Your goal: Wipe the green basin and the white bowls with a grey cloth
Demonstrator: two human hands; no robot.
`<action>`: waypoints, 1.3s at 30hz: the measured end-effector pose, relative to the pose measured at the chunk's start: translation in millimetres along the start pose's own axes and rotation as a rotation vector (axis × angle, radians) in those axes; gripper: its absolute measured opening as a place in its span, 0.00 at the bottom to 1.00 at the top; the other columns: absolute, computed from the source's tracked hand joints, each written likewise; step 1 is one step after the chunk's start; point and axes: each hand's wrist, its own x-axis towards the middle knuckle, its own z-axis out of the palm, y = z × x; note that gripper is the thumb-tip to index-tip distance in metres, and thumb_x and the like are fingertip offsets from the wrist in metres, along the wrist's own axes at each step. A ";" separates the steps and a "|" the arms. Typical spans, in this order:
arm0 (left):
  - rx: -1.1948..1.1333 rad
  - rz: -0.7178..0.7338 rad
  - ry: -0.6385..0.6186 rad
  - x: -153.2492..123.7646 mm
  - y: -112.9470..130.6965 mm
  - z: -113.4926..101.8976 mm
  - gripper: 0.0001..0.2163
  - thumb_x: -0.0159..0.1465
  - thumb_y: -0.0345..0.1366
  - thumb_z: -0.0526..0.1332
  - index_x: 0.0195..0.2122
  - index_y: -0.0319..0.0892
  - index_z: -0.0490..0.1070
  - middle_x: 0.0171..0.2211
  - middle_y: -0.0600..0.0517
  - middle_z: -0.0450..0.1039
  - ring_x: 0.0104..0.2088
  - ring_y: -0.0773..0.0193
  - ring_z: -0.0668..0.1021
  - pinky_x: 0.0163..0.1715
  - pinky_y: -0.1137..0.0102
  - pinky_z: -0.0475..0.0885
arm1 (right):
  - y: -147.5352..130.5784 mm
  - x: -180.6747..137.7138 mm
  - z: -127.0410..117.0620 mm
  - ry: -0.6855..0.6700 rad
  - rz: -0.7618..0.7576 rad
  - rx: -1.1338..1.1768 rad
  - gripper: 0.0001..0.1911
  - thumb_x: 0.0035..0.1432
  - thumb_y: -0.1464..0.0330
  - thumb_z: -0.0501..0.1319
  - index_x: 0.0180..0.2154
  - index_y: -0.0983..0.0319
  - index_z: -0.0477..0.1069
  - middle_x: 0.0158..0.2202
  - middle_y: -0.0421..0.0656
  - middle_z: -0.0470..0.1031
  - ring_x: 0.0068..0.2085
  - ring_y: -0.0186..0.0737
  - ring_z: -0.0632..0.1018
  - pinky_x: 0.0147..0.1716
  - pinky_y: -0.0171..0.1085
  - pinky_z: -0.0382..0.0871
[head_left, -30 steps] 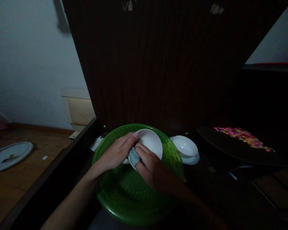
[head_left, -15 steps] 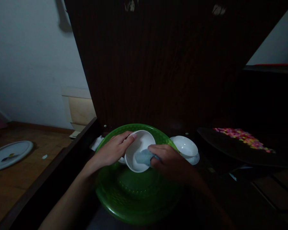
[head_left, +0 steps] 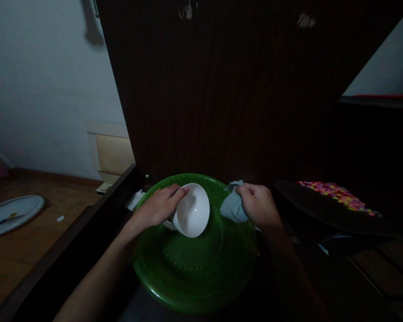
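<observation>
A white bowl (head_left: 194,211) is tilted over the green basin (head_left: 188,293), its hollow facing right. My left hand (head_left: 163,205) grips it by the rim, thumb on the near edge and the fingers behind. Part of another white piece (head_left: 169,225) shows beneath that hand; its shape is mostly hidden. My right hand (head_left: 259,206) is closed on a bunched light-blue cloth (head_left: 234,208), held above the basin's right side, apart from the bowl.
Crumpled white tissue (head_left: 135,200) lies left of the basin, beside a dark wooden rail (head_left: 97,223). A dark upright panel (head_left: 215,98) rises behind. To the right is a dark surface with colourful small pieces (head_left: 339,197). A white oval lid-like object (head_left: 16,215) lies on the floor.
My right hand has drawn the cloth out of the bowl and to the right. It now blocks the white bowl seen earlier right of the basin. The held bowl has turned more to the right.
</observation>
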 end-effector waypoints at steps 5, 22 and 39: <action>-0.046 0.038 -0.072 -4.0 6.9 8.4 0.24 0.71 0.54 0.45 0.37 0.44 0.75 0.36 0.48 0.81 0.38 0.55 0.81 0.39 0.65 0.73 | -15.4 -16.3 37.9 -0.230 0.019 0.048 0.23 0.61 0.61 0.51 0.15 0.57 0.61 0.15 0.40 0.68 0.20 0.38 0.71 0.21 0.34 0.61; -0.164 0.108 -0.087 -2.5 -0.4 4.7 0.22 0.71 0.53 0.47 0.39 0.46 0.76 0.43 0.51 0.81 0.50 0.55 0.78 0.56 0.64 0.69 | -4.6 -31.8 46.5 -0.399 -0.919 -0.347 0.19 0.60 0.77 0.54 0.51 0.67 0.75 0.45 0.54 0.79 0.48 0.52 0.76 0.50 0.52 0.73; -0.065 0.146 -0.091 -4.8 4.2 5.4 0.23 0.71 0.51 0.48 0.38 0.42 0.77 0.35 0.50 0.81 0.37 0.58 0.80 0.37 0.68 0.70 | -16.4 -57.6 65.2 -0.347 -0.639 -0.419 0.11 0.67 0.69 0.54 0.43 0.68 0.73 0.42 0.55 0.76 0.45 0.54 0.77 0.46 0.53 0.75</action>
